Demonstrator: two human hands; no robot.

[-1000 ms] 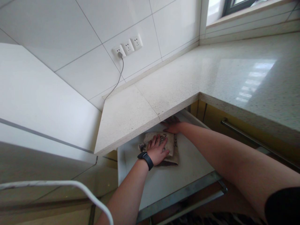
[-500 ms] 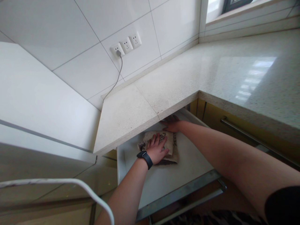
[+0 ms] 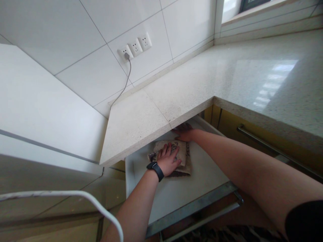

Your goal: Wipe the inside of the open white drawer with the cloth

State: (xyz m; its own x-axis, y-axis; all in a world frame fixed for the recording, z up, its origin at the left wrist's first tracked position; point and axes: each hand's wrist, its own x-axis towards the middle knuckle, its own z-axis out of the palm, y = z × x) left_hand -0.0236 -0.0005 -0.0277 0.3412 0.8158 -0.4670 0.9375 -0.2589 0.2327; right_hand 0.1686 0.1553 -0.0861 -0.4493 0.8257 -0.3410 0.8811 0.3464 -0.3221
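Note:
A white drawer (image 3: 176, 193) stands pulled out below the pale stone countertop (image 3: 191, 87). Inside it lies a folded beige cloth with a dark pattern (image 3: 183, 158). My left hand (image 3: 168, 160), with a black watch on the wrist, lies flat on the cloth with its fingers spread. My right hand (image 3: 185, 133) reaches further in and rests flat at the cloth's far edge, partly hidden under the countertop's lip.
The countertop runs in an L along a white tiled wall with three sockets (image 3: 135, 47) and a plugged-in cable. A yellow cabinet front with a metal bar handle (image 3: 267, 148) is at the right. A white cable (image 3: 75, 195) crosses the lower left.
Both hands stay on the cloth in the drawer; only the view has shifted slightly.

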